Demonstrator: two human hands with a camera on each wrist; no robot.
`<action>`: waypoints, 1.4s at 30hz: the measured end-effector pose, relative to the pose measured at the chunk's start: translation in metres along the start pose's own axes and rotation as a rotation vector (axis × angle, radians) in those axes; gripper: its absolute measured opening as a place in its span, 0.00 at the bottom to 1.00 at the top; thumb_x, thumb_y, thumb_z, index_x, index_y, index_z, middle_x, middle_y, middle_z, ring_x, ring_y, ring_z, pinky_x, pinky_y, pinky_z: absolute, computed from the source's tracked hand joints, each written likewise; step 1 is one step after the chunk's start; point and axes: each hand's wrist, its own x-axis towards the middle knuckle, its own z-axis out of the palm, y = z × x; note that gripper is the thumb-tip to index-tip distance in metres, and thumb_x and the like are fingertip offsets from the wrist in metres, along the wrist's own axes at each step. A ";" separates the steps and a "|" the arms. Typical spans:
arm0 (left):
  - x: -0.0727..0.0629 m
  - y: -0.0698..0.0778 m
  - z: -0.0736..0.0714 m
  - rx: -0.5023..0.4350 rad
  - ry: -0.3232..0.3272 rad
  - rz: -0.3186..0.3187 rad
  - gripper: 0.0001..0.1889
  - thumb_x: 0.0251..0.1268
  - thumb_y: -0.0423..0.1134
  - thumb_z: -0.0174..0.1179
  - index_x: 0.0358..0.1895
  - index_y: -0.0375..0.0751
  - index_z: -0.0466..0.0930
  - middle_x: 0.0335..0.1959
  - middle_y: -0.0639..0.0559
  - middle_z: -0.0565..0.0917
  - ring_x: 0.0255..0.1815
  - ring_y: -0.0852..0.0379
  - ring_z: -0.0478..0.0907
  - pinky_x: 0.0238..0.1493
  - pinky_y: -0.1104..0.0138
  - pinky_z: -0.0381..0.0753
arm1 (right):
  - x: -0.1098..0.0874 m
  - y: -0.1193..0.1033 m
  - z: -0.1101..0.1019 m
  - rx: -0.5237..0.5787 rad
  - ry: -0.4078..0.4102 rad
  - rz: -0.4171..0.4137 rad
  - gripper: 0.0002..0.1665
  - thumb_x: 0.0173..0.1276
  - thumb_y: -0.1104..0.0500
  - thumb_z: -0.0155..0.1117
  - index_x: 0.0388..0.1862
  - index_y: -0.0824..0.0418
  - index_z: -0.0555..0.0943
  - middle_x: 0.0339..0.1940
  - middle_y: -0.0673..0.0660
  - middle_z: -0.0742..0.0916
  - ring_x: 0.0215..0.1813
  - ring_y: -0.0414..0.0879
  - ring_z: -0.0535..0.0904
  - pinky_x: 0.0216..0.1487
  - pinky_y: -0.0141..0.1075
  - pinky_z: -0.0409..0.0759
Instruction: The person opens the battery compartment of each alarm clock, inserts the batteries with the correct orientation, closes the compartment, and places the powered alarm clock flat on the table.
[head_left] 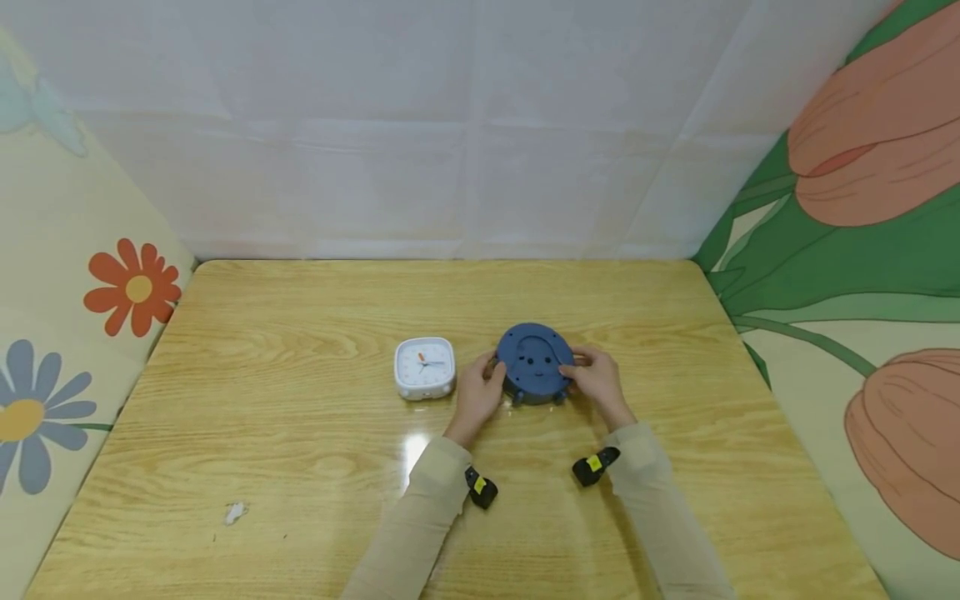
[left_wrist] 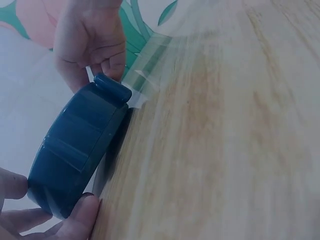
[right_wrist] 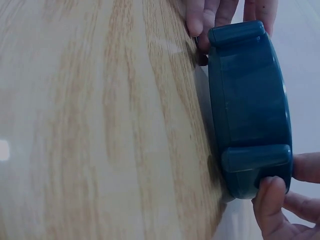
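Observation:
A round, dark-blue object (head_left: 534, 383) with two stubby feet and a small smiling face on its upper side is between my hands, close over the wooden table (head_left: 300, 467). My left hand (head_left: 478, 390) pinches its left edge, thumb on top. On the opposite edge, my right hand (head_left: 598, 383) grips it with thumb and fingers. In the left wrist view, the blue object (left_wrist: 75, 145) shows its smooth side wall. Both feet stick out of the blue object (right_wrist: 250, 95) in the right wrist view. Its underside is hidden.
Left of my left hand is a small white alarm clock (head_left: 424, 367), dial facing up. A white cloth backdrop (head_left: 420, 167) hangs behind the table, and flower-printed panels flank it. At front left, the tabletop has a chipped pale patch (head_left: 236, 512).

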 end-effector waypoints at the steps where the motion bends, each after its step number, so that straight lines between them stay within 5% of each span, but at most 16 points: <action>1: 0.000 0.001 0.000 -0.006 -0.006 -0.012 0.19 0.65 0.37 0.52 0.56 0.31 0.73 0.36 0.41 0.81 0.36 0.52 0.77 0.39 0.62 0.77 | 0.000 0.000 0.000 -0.002 0.000 0.000 0.24 0.55 0.70 0.63 0.54 0.70 0.75 0.40 0.71 0.82 0.18 0.39 0.75 0.22 0.34 0.79; 10: -0.001 -0.001 -0.001 -0.215 -0.070 -0.140 0.21 0.66 0.37 0.53 0.60 0.34 0.68 0.35 0.40 0.79 0.20 0.57 0.75 0.22 0.67 0.79 | 0.000 0.001 0.002 -0.076 -0.008 0.002 0.24 0.57 0.68 0.62 0.55 0.69 0.74 0.43 0.69 0.80 0.31 0.47 0.79 0.25 0.34 0.79; 20: 0.001 0.001 -0.001 -0.237 -0.044 -0.115 0.21 0.63 0.37 0.56 0.58 0.33 0.69 0.31 0.41 0.79 0.20 0.52 0.76 0.21 0.64 0.80 | -0.003 -0.001 0.002 -0.069 -0.023 -0.005 0.23 0.58 0.69 0.61 0.54 0.70 0.74 0.43 0.69 0.80 0.35 0.52 0.80 0.27 0.35 0.80; 27: 0.003 0.002 -0.003 -0.263 -0.036 -0.086 0.20 0.62 0.36 0.57 0.57 0.33 0.71 0.28 0.41 0.78 0.18 0.51 0.75 0.20 0.60 0.80 | -0.006 -0.005 0.002 -0.025 -0.052 0.014 0.22 0.59 0.70 0.59 0.55 0.70 0.74 0.44 0.69 0.79 0.28 0.46 0.79 0.26 0.36 0.81; 42: 0.002 0.015 -0.009 -0.219 -0.008 -0.029 0.21 0.60 0.39 0.60 0.55 0.35 0.72 0.26 0.44 0.76 0.15 0.59 0.71 0.16 0.68 0.76 | -0.008 -0.005 0.003 -0.032 -0.103 0.033 0.21 0.63 0.68 0.56 0.56 0.73 0.71 0.44 0.69 0.79 0.23 0.42 0.77 0.25 0.33 0.79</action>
